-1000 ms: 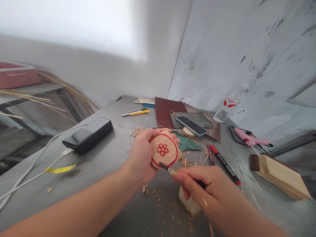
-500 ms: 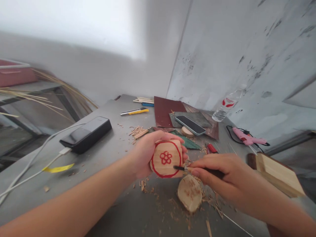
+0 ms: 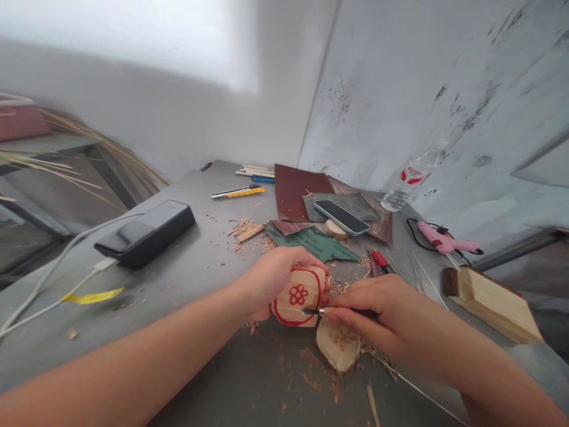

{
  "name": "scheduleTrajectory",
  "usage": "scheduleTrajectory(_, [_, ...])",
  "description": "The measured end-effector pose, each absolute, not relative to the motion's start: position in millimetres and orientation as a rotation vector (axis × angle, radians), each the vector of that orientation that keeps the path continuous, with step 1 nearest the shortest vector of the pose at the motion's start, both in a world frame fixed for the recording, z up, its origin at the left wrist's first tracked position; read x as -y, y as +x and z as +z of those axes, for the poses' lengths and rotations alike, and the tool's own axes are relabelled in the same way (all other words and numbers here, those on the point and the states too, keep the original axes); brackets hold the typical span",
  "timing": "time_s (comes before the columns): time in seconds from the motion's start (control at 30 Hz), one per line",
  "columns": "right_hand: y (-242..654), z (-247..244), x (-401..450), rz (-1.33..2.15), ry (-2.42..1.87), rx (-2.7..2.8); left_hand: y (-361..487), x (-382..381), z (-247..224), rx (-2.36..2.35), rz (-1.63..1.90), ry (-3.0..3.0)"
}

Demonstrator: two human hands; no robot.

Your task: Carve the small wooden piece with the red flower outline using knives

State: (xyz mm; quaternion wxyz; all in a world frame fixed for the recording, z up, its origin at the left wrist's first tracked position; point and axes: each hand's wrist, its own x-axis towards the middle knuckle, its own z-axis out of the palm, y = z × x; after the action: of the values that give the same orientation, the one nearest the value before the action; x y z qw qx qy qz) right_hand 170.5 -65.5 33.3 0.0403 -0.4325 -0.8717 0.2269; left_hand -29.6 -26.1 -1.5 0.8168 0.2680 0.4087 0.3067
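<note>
The left hand [image 3: 271, 279] is wrapped around a wood block [image 3: 299, 296], its red-flower face turned toward the camera, held just above the tabletop [image 3: 200, 273]. The right hand [image 3: 377, 317] pinches a knife [image 3: 331, 311] whose long axis lies level, tip pointing left onto the block's lower face. Both forearms reach in from below. A wood slice [image 3: 338, 344] lies under the knife; a phone [image 3: 341, 217] is farther back.

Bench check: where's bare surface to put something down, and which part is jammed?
Bare table runs between the power bank and the left hand, and along the near edge under the left forearm, apart from stray chips. Crowded: behind the wood block, around the sandpaper, phone, markers and glue gun.
</note>
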Motion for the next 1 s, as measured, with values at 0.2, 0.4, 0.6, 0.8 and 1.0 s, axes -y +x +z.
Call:
scheduleTrajectory(0.2, [161.5,25.9,63.6,0.791,-1.294,2.663,-24.5,26.9,-3.9,-0.925,0.674,0.573])
scheduleTrajectory(0.4, [171.7,38.4,66.5,0.901,-1.362,2.437,-37.0,18.2,1.9,-0.735,0.600,0.456])
scheduleTrajectory(0.6, [186.1,61.0,71.3,1.195,-1.378,1.964,-37.7,18.5,-2.4,-0.702,0.493,0.504])
scheduleTrajectory(0.8, [179.4,61.3,72.2,1.237,-1.042,1.747,-33.2,23.1,-5.4,-0.739,0.502,0.551])
scheduleTrajectory(1.0, [167.4,49.3,73.5,1.144,-0.920,1.695,-29.9,28.1,-9.3,-0.652,0.556,0.565])
